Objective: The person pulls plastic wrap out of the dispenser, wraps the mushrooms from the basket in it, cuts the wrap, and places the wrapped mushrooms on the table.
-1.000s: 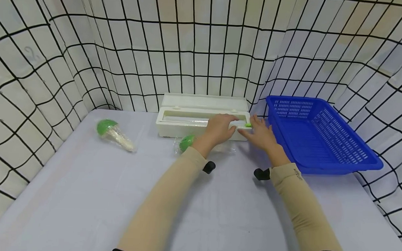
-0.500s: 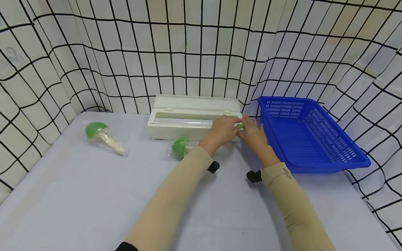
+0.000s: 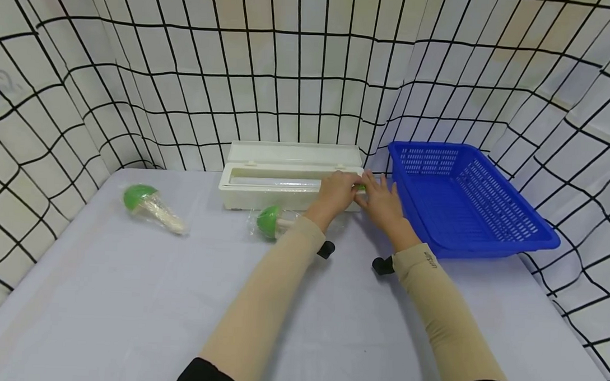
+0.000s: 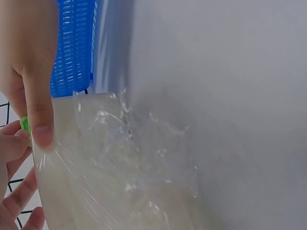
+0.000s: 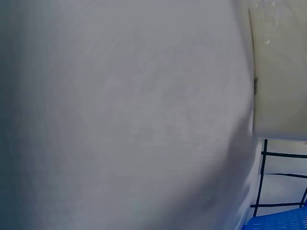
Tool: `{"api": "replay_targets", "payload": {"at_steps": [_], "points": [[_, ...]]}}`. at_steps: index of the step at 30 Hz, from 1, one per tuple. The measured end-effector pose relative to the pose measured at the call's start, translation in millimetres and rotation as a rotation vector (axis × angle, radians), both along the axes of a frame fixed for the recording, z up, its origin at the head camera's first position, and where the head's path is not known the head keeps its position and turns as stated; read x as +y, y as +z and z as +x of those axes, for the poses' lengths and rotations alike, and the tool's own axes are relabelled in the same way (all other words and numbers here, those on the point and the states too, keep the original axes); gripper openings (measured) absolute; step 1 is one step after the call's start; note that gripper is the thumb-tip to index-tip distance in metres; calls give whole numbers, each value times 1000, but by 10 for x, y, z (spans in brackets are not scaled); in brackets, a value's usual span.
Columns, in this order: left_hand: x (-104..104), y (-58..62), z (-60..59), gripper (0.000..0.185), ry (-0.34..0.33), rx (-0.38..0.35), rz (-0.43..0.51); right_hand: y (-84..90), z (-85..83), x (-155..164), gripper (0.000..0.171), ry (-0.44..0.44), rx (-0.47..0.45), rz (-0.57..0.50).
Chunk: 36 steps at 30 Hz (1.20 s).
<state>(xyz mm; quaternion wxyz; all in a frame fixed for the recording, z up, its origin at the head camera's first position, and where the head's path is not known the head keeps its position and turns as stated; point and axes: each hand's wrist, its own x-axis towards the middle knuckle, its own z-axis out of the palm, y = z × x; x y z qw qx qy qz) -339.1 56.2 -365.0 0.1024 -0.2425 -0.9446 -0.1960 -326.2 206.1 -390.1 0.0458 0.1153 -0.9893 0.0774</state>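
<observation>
Both hands meet at the right end of a long white cling-film box (image 3: 269, 199) with its lid raised. Inside lies a pale roll (image 3: 275, 182). With curled fingers, my left hand (image 3: 335, 192) pinches a small green slider (image 4: 25, 125) at the front rim. My right hand (image 3: 385, 209) is just to the right, fingers spread over the box's end. Its thumb (image 4: 41, 112) presses the front edge beside the slider. Before the box, partly behind the left forearm, lies a green-capped, mushroom-shaped thing (image 3: 268, 222) in clear plastic.
A blue perforated basket (image 3: 464, 253) stands close beside the box on the right. Another green-capped, mushroom-shaped thing (image 3: 155, 210) in clear plastic lies at the left of the white tabletop (image 3: 130, 296). Black wire mesh (image 3: 299, 78) encloses the table's back and sides.
My left hand has moved right along the box to the green slider, closer to the right hand. The view has shifted slightly; the box, basket and wrapped things stay put.
</observation>
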Motion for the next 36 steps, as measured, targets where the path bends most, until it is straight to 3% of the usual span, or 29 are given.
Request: {"api": "replay_targets", "payload": {"at_steps": [14,24,36], "points": [[-19,3,-18,26,-7,8,-48,-40,-2,6,71,24,41,140],[-94,37,-20,23,-16,22,-83,-44,-30,-9,75,23,8,143],[-180,80,-2,24,-26,-15,-78,-33,-13,-11,73,20,-20,121]]}}
